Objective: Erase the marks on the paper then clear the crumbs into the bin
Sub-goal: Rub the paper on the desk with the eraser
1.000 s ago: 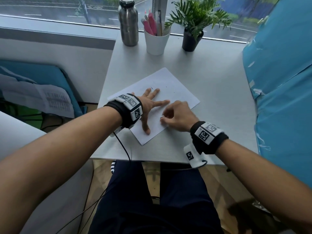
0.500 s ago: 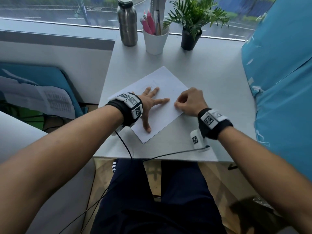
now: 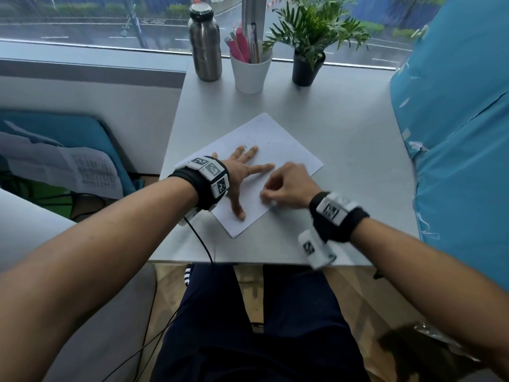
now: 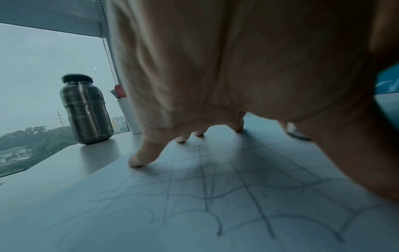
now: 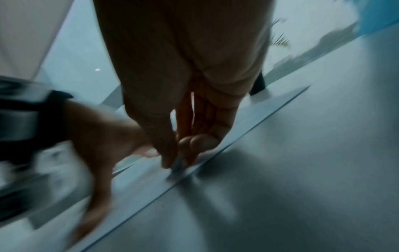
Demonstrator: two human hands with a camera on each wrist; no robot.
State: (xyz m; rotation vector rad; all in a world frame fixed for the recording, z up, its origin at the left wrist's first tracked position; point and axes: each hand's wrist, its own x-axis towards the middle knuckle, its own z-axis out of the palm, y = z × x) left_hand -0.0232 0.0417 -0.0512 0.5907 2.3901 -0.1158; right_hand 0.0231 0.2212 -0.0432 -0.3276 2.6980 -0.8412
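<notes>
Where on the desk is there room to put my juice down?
Bare desk lies between the paper and the blue cover. The window end is crowded with the bottle, pen cup and plant.

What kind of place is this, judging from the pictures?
Probably a study or office desk by a window: a white cup of pens, a steel bottle and a potted plant stand behind the paper.

Black wristbands (image 3: 205, 186) with white coded tags, bare forearms, navy trousers (image 3: 256, 326)
</notes>
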